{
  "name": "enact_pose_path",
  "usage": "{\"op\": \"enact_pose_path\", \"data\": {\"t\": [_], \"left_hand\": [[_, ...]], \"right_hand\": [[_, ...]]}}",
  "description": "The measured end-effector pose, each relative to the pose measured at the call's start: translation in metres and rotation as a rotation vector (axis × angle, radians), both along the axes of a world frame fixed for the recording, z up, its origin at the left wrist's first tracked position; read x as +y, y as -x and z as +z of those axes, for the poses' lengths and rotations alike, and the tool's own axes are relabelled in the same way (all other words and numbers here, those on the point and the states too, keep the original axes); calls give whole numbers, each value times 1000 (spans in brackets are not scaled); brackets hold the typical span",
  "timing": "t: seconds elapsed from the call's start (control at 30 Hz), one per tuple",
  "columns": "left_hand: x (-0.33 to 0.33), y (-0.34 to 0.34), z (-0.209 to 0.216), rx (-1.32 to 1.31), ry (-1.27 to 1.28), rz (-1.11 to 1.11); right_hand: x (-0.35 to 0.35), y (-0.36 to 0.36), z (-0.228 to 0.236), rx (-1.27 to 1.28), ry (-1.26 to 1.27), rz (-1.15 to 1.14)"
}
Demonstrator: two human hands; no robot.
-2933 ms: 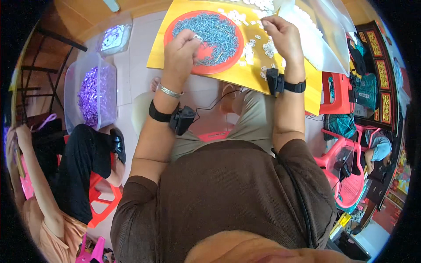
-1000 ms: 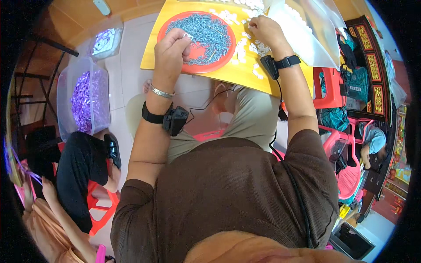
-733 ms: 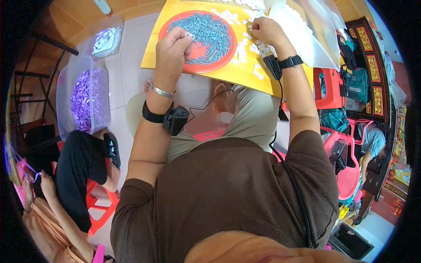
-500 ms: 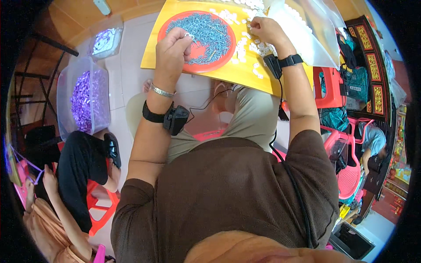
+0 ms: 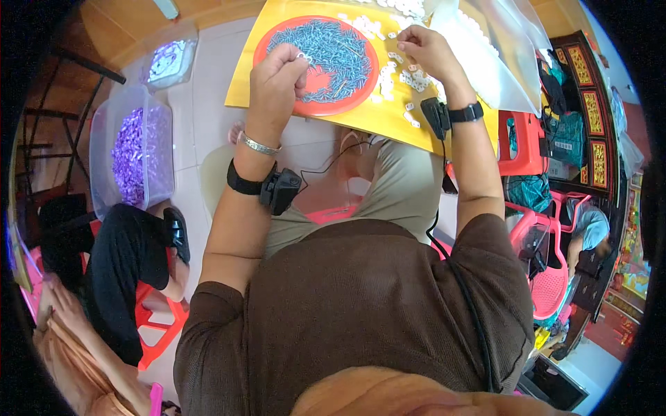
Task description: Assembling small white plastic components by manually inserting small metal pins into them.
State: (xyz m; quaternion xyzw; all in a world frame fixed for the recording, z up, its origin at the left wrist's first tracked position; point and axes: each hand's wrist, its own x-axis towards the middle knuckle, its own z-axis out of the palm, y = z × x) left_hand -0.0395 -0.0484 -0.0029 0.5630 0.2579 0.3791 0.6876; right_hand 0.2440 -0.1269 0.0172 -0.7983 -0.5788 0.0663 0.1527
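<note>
Head view: left hand (image 5: 276, 75) pinches a small white plastic piece (image 5: 301, 55); right hand (image 5: 431, 55), grip unclear; slim blue-grey metal screws (image 5: 333, 45) remain, completion unclear.

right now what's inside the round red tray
Small blue-grey pieces cover most of the red tray, with one bare patch; whatever lies beneath the left hand is hidden.

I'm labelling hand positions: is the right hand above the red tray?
No, the right hand is above the yellow table, beside the red tray.

Yellow table (image 5: 381, 119) | round red tray (image 5: 333, 108), left | loose white pieces (image 5: 417, 79), middle | translucent plastic (image 5: 517, 48), right
</note>
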Motion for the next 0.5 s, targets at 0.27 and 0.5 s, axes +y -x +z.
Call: {"op": "enact_pose_path", "data": {"t": [0.27, 0.5], "left_hand": [[-8, -7, 4, 25, -18, -1], [-8, -9, -1, -41, 6, 25]], "right_hand": [[3, 82, 31, 1056, -216, 259], [11, 97, 15, 1129, -302, 251]]}}
